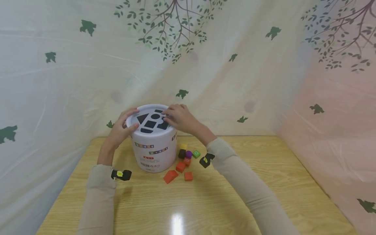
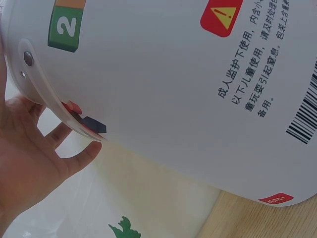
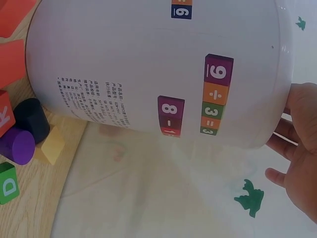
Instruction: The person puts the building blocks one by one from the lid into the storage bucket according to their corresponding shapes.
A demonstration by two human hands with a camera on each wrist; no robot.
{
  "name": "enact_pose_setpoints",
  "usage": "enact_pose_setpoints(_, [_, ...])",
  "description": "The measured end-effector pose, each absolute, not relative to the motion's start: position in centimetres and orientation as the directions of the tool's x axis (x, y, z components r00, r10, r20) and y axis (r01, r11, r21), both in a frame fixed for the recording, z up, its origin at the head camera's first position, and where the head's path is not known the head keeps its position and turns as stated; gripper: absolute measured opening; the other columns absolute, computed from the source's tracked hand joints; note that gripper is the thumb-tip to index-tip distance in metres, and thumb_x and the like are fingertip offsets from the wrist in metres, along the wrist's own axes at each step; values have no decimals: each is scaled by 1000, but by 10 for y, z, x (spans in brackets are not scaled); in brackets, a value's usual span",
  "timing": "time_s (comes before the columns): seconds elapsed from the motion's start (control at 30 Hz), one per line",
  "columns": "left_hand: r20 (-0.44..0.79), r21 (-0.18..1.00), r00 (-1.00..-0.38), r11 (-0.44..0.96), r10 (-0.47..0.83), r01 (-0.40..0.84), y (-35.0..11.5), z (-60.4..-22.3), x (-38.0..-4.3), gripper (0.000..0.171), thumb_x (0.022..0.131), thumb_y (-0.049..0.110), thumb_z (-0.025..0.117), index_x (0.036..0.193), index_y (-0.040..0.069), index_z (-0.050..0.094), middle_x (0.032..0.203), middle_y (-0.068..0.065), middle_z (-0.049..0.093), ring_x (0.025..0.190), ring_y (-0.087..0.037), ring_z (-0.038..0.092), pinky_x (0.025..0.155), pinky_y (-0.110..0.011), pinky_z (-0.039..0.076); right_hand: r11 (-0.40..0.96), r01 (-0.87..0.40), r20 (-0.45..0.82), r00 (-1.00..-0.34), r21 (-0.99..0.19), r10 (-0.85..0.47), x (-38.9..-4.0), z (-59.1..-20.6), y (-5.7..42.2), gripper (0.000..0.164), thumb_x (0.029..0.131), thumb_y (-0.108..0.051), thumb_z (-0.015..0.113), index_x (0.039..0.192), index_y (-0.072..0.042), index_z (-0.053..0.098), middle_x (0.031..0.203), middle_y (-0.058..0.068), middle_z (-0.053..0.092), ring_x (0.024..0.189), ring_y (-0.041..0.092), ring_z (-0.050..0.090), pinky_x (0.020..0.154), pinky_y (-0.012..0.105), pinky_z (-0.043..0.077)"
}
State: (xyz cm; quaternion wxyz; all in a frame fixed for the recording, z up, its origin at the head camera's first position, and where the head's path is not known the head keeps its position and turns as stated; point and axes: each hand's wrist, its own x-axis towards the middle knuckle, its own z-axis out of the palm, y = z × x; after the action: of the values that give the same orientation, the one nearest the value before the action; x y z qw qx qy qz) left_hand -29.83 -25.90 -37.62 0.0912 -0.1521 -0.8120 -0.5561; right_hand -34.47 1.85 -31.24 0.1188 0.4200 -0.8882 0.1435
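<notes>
A white bucket [image 1: 154,153] with printed number blocks on its side stands upright on the table. Its white lid [image 1: 133,125] has dark shaped holes, among them a triangle, a circle and a square. My left hand [image 1: 118,132] grips the lid's left edge, thumb on the near side and fingers farther back; the left wrist view shows this hand [image 2: 34,153] beside the rim. Over the lid's right part, my right hand [image 1: 182,119] bends its fingers down at the holes. In the right wrist view that hand [image 3: 302,153] is at the rim; anything between its fingertips is hidden.
Right of the bucket lie red blocks [image 1: 180,166], a black block [image 1: 182,154], a purple cylinder [image 3: 18,146], a yellow block [image 3: 50,145] and a green letter block [image 1: 196,154]. Behind the wooden table [image 1: 147,202] hangs a leaf-printed curtain [image 1: 211,81].
</notes>
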Motion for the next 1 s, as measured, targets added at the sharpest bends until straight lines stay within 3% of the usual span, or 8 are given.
enact_pose_setpoints(0.47, [318,875,-937,337,142,348,-258,-376,-297,68,97,28,63,158,17,36,170,-7,16,153,-42,22,120,-70,25,621,-774,357,-619,-125,-699,-341,-309,20,36,100,-27,64,132,-11,67,127,10,68,123,26,58,118,48,36])
enact_pose_setpoints(0.77, [308,878,-941,339,139,338,-259,-376,-298,68,97,28,63,158,18,36,170,-6,16,153,-42,22,120,-71,25,555,-814,494,-558,-171,-667,-346,-314,35,34,96,-25,70,125,-7,71,121,12,69,118,27,58,109,44,45])
enact_pose_setpoints(1.0, [307,879,-941,337,140,337,-259,-376,-299,68,97,28,63,158,17,36,170,-6,17,153,-42,21,120,-71,24,539,-807,549,-571,-242,-610,-344,-324,57,33,97,-24,69,124,-6,71,122,13,69,121,28,56,107,45,48])
